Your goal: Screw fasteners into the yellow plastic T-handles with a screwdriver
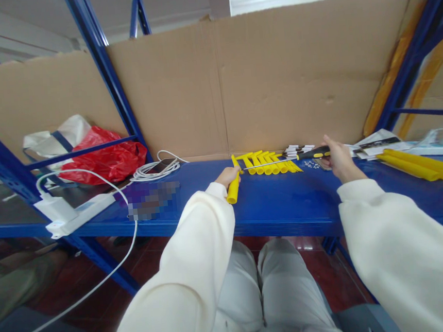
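Observation:
My left hand [228,176] is closed around a yellow plastic tube piece [232,192] with a crosspiece at its upper end, just above the blue shelf's front part. My right hand [339,156] grips the black and yellow handle of a screwdriver [314,152]. Its long metal shaft runs leftward, and the tip meets the yellow piece near my left fingers; the exact contact is too small to make out. Behind the shaft lies a row of several similar yellow pieces [270,169]. Small white bits [312,164], perhaps screws, are scattered below the screwdriver handle.
The blue shelf [279,202] has a cardboard back wall [294,72] and blue posts. Yellow tubes [417,164] and papers [382,141] lie at right. A coiled white cable [155,169], red plastic bag [102,153] and white power strip [82,214] are at left.

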Demonstrator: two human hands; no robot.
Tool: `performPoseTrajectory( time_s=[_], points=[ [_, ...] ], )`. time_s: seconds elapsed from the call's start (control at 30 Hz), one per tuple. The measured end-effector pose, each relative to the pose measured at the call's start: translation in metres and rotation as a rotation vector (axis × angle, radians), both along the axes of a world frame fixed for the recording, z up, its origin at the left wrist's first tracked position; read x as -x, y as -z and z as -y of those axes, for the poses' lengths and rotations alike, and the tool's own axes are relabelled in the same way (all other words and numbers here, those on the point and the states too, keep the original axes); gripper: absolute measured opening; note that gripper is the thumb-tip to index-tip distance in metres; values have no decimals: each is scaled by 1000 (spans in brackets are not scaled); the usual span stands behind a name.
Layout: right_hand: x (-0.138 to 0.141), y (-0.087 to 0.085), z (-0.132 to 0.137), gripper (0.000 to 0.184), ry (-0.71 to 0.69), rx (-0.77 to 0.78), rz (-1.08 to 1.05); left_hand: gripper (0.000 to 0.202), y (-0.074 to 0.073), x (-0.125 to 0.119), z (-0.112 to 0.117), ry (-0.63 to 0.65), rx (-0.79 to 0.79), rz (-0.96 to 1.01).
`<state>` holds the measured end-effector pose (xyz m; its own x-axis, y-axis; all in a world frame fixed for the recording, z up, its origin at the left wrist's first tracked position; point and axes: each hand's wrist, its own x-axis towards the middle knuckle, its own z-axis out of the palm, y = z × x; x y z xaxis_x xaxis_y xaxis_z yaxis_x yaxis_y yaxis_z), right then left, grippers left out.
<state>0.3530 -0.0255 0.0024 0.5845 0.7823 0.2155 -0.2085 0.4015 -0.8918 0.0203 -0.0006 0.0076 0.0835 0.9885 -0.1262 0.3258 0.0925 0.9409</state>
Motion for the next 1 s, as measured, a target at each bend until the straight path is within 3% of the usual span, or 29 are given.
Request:
performPoseTrajectory(
  time_s=[0.23, 0.47, 0.73, 1.0],
  points=[
    [7, -9, 2, 25, 89, 55, 11, 31, -1, 0, 1, 0, -3, -4],
    [-3, 0, -2, 34, 4, 53, 82, 34, -2, -1, 3, -6, 3, -2],
    [-5, -1, -6, 22, 37, 0, 97, 35, 0, 0, -1, -1, -3, -3],
    [-9, 4, -3, 36, -21, 15, 168, 26, 4, 1, -6, -6, -7, 12]
  ],
)
